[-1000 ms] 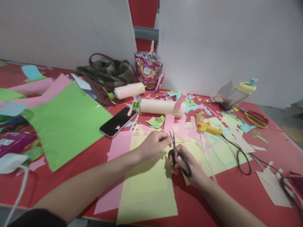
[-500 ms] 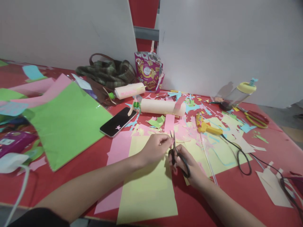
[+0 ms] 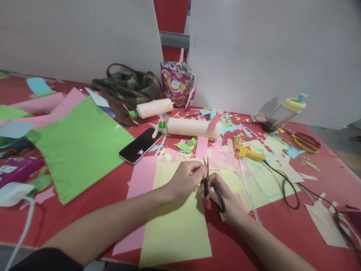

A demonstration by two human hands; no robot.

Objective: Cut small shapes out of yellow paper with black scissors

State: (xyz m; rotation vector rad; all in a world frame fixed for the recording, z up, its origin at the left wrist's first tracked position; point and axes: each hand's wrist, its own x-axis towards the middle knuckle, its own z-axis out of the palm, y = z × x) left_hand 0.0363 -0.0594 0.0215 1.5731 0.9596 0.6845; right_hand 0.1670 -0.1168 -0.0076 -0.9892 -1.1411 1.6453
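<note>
In my right hand (image 3: 221, 192) is a pair of black-handled scissors (image 3: 218, 196), their blades pointing away from me and slightly parted. My left hand (image 3: 187, 176) is closed in a pinch beside the blades; whatever sits between its fingertips is too small to make out. Beneath both hands lies a sheet of yellow paper (image 3: 177, 233), partly covering a pink sheet (image 3: 132, 229). A pink paper strip (image 3: 202, 146) is just beyond the scissor tips. Farther back rests a paper-wrapped roll with a green cap (image 3: 187, 127).
A phone (image 3: 141, 146) and a large green sheet (image 3: 84, 146) lie to the left. On the right are a yellow glue gun (image 3: 248, 153) with its cord, a clear bottle (image 3: 284, 114) and red-and-yellow-handled scissors (image 3: 306, 142). Paper scraps, a snack bag (image 3: 177, 84) and a plaid bag (image 3: 129, 86) spread behind.
Both hands stay almost in place. The scissors and my right hand have shifted very slightly; everything else on the table looks the same.
</note>
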